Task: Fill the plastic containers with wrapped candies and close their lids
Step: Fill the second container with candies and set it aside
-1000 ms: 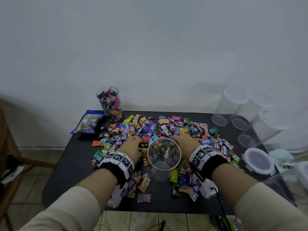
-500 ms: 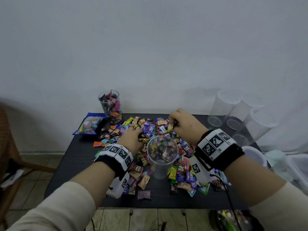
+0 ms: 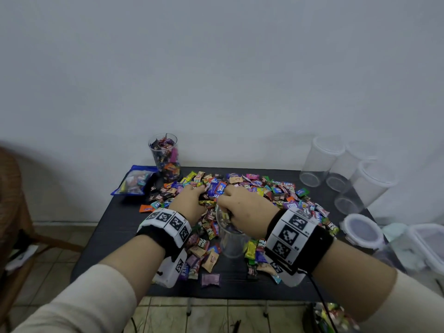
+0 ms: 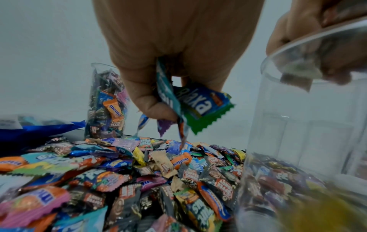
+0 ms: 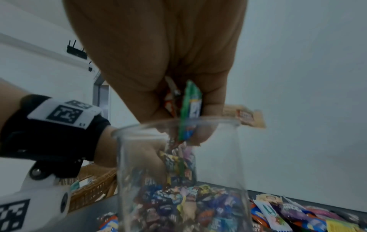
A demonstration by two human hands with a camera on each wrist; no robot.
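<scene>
Two hands work a small black table point(image 3: 115, 227). Nearest, a clear open-topped plastic container point(image 3: 229, 241) stands upright amid the loose pile of wrapped candies point(image 3: 259, 188). Right hand point(image 3: 242, 212) over its mouth, fingers bunched round several candies. Left hand point(image 3: 189, 203) just beside, above the pile, clutching blue and green wrappers point(image 4: 198, 106). Far left, a clear candy-filled container point(image 3: 165, 155), lidless. Far right, lidded empty containers point(image 3: 322, 159).
</scene>
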